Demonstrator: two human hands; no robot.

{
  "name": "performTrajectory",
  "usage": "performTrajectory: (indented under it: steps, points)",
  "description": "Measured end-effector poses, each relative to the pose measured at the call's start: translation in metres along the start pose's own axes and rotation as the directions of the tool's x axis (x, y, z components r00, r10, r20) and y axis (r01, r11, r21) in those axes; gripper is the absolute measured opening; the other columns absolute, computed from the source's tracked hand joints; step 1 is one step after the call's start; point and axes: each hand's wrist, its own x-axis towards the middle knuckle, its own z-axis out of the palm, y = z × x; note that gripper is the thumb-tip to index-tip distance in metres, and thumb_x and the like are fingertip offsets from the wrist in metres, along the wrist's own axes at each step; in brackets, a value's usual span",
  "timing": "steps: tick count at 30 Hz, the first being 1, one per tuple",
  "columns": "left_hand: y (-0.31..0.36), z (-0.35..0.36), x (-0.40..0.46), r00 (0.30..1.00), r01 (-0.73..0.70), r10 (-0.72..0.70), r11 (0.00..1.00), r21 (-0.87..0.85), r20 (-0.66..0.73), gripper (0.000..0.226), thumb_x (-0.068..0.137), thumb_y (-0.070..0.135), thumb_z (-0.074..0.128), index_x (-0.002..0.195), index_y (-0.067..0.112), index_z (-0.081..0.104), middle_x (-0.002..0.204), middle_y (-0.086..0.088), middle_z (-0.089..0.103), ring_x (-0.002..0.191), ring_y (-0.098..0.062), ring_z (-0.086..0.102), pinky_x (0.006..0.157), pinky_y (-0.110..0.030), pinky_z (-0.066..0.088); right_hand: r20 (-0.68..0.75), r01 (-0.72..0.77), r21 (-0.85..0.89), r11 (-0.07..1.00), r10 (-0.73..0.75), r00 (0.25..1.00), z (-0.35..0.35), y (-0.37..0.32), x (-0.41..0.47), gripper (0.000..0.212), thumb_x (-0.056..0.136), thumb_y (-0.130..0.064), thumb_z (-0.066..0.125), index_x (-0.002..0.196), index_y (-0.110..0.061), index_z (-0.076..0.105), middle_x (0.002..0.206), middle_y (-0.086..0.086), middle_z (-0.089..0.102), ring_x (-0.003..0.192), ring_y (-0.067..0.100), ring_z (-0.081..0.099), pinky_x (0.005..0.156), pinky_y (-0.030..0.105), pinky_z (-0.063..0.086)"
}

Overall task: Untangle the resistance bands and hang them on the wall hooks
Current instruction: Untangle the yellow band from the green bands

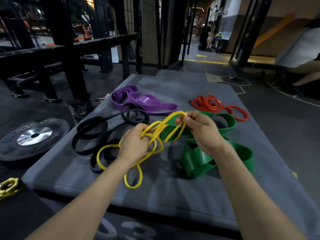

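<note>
Head view: a tangled yellow band [156, 135] is held above the grey mat [190, 196], pinched by the right hand [201, 130] at two o'clock and gripped in the curled left hand [134, 144] at eight o'clock; its long axis is stretched between them, loose loops hanging below.

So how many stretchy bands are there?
5. Yellow band held in both hands, black band at the mat's left, purple band at the back, red band back right, green band on the right. None looks hidden.
</note>
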Motion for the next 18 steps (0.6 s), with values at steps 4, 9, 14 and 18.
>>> performTrajectory:
  steps: [4, 9, 14, 18]
  points:
    - [0.009, 0.007, -0.003, 0.979, 0.099, -0.057, 0.974, -0.205, 0.198, 0.017, 0.066, 0.008, 0.046, 0.07, 0.017, 0.06, 0.066, -0.005, 0.063, 0.067, -0.022, 0.057, 0.068, -0.028, 0.048, -0.005, -0.05, 0.015, 0.999, 0.05, 0.999, -0.01, 0.0, -0.001, 0.018, 0.092, -0.002, 0.047, 0.078, -0.008, 0.055, 0.068, 0.005, 0.054, 0.063, 0.012, 0.05, 0.066, 0.025, 0.044]
    - [0.014, 0.0, -0.001, 0.978, 0.131, -0.057, 0.915, -0.382, 0.199, 0.04, 0.072, -0.025, 0.033, 0.062, 0.01, 0.051, 0.038, 0.01, 0.05, 0.038, 0.003, 0.046, 0.045, -0.008, 0.037, -0.041, -0.045, -0.21, 0.977, 0.037, 0.998, -0.018, 0.0, -0.001, 0.014, 0.089, -0.008, 0.057, 0.077, -0.012, 0.063, 0.049, -0.01, 0.047, 0.045, -0.001, 0.04, 0.049, 0.014, 0.034]
    - [-0.005, -0.01, 0.003, 0.991, 0.098, -0.05, 0.908, -0.408, 0.125, 0.045, 0.068, -0.021, 0.036, 0.066, 0.015, 0.062, 0.052, 0.008, 0.062, 0.053, 0.0, 0.058, 0.057, -0.013, 0.046, 0.1, 0.002, -0.435, 0.901, 0.046, 0.994, -0.012, -0.002, -0.001, 0.014, 0.087, -0.013, 0.063, 0.073, -0.01, 0.064, 0.048, -0.011, 0.048, 0.042, -0.002, 0.038, 0.046, 0.011, 0.032]
    - [-0.003, -0.005, 0.0, 0.968, 0.1, 0.001, 0.918, -0.383, 0.253, 0.037, 0.056, -0.004, 0.042, 0.059, 0.023, 0.066, 0.056, 0.009, 0.063, 0.063, -0.013, 0.06, 0.061, -0.024, 0.046, -0.25, 0.013, 0.104, 0.995, 0.014, 0.968, -0.015, -0.002, 0.006, 0.025, 0.094, -0.008, 0.048, 0.071, -0.013, 0.055, 0.047, -0.009, 0.053, 0.044, 0.001, 0.05, 0.043, 0.015, 0.042]
